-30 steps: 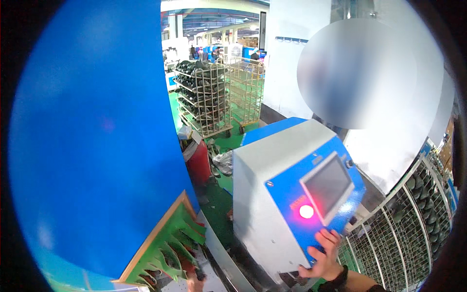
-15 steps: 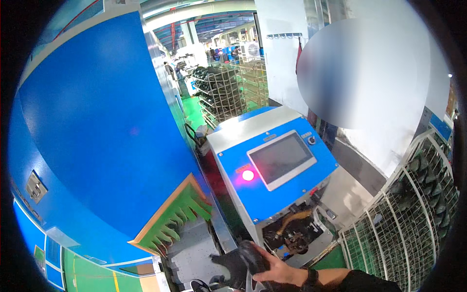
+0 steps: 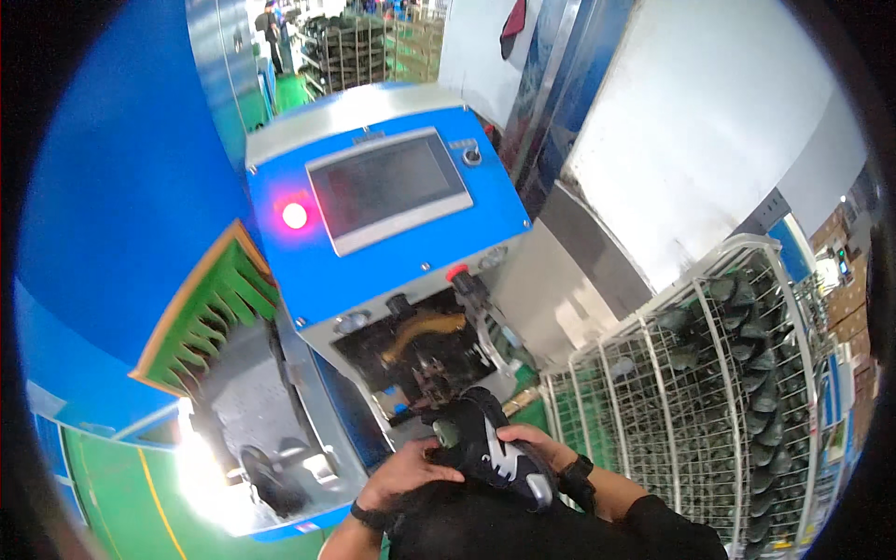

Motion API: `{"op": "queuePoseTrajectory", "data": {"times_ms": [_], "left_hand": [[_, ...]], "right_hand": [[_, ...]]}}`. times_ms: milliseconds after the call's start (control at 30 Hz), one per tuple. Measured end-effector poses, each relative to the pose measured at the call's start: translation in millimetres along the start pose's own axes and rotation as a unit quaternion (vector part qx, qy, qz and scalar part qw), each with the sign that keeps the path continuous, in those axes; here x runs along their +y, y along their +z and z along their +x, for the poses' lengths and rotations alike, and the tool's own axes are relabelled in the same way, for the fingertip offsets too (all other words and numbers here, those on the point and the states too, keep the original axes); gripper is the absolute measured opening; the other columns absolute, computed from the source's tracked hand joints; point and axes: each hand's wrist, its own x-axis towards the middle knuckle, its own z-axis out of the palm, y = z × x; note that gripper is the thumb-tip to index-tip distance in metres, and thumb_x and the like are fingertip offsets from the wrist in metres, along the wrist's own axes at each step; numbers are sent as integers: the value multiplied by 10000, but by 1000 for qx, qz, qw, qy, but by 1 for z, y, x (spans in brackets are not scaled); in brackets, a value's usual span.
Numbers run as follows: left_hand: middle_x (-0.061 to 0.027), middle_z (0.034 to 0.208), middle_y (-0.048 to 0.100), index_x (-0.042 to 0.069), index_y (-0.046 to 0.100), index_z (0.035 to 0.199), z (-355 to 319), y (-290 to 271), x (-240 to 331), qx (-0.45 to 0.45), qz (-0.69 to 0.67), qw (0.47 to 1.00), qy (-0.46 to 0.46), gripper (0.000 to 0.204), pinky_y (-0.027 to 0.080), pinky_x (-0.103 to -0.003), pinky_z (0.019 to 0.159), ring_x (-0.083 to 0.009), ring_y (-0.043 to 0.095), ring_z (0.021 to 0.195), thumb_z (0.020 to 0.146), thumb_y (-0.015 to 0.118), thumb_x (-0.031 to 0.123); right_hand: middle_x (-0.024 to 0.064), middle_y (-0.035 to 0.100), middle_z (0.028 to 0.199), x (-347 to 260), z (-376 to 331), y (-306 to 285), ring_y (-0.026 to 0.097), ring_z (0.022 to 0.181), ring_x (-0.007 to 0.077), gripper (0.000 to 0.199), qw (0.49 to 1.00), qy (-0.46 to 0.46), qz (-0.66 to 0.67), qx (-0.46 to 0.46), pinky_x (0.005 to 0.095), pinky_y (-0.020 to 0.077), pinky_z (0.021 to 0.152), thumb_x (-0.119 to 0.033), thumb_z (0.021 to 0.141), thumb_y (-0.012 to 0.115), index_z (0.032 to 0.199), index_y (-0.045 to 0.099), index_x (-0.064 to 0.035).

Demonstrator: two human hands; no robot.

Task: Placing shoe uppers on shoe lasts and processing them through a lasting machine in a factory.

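Black-and-white shoe upper (image 3: 485, 446) sits gripped between our left hand (image 3: 403, 474) and right hand (image 3: 537, 446), near the blue machine's (image 3: 373, 252) dark opening (image 3: 420, 350).

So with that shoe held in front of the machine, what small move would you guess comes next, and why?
Probably a short push forward. Both hands, left and right, grip the dark shoe just short of the blue machine's open work bay, its front end pointing at the dark fixture there.
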Motion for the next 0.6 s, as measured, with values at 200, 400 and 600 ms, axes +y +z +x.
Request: {"op": "queuePoseTrajectory", "data": {"times_ms": [200, 400, 600], "left_hand": [[-15, 715, 640, 8, 713, 874, 10, 25, -5, -101, -109, 986, -75, 246, 445, -285, 649, -76, 537, 711, 980, 676, 227], [38, 668, 563, 78, 697, 816, -9, 44, -13, 49, -262, 937, -225, 177, 363, -250, 534, -72, 484, 569, 955, 694, 187], [9, 694, 592, 70, 674, 835, 19, 47, -77, 203, -456, 854, -148, 189, 374, -254, 536, -95, 504, 571, 959, 675, 212]], "right_hand": [[205, 684, 1132, 6, 12, -57, 708, 902, 273, 478, 994, -75, 53, -63, 349, 583, 830, -253, 988, 557, 1390, 522, 4], [59, 567, 1371, -65, 30, 4, 602, 1034, 118, 847, 893, -282, -342, 83, 266, 500, 914, -113, 863, 755, 1574, 301, -37], [226, 653, 1238, -86, 83, 22, 699, 1002, 318, 872, 716, -373, -562, 181, 374, 552, 870, -295, 799, 789, 1560, 376, -194]]}}
